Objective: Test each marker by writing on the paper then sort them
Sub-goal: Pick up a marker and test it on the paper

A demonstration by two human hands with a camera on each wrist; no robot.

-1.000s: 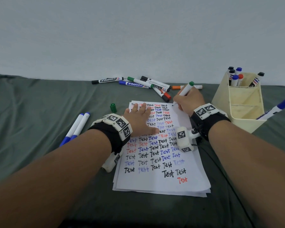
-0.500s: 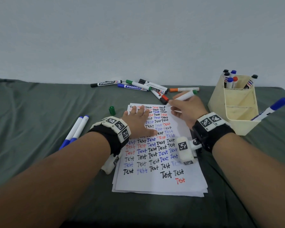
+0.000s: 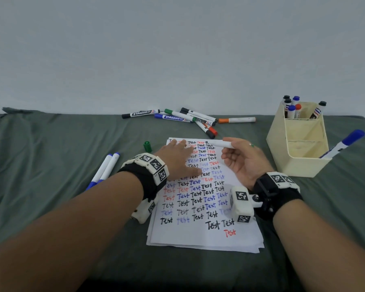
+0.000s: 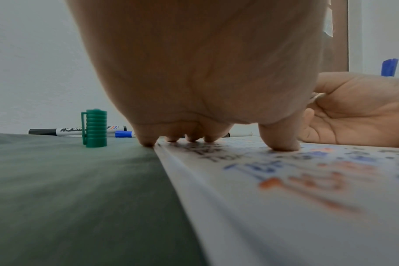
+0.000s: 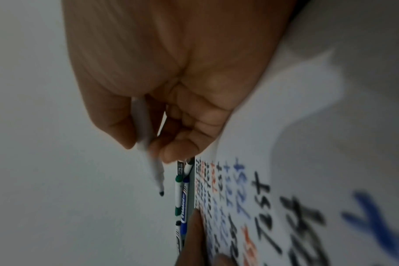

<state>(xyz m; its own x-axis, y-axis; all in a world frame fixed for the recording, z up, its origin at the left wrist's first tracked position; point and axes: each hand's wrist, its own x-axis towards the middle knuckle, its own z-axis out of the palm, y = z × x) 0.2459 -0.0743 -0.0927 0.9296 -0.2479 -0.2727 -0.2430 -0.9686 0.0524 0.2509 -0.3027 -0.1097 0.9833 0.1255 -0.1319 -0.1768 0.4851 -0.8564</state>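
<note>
Right hand [image 3: 243,160]: palm turned up over the paper's 2 o'clock corner; thumb and fingers [image 5: 182,149] pinch the uncapped marker [image 3: 218,143] at mid-barrel, nib toward 9 o'clock, clear of the sheet.
Left hand [image 3: 177,159]: fingers [image 4: 282,142] spread straight, tips pressing the paper [image 3: 198,234] at its 10 o'clock corner.
Marker, handling: judged light, stiff, smooth-barrelled; likely to roll if laid down; best held mid-barrel, away from the wet nib.
Green cap [image 3: 147,146]: upright on the cloth, just off the paper's 10 o'clock corner; small, probably easy to tip.
Paper: loose stack, thin and limp; rows of "Test" fill most of it, bare strip at 6 o'clock.
Untested pile [image 3: 190,119]: at 12 o'clock, beyond the paper's far edge.
Blue pair [image 3: 104,168]: at 9 o'clock, well apart.
Organiser [image 3: 299,165]: at 2 o'clock, near the right hand; markers stand in its rear compartment, one blue marker leans from the front.
Open room: bare green cloth [image 3: 51,165] at 8 and 4 o'clock.
</note>
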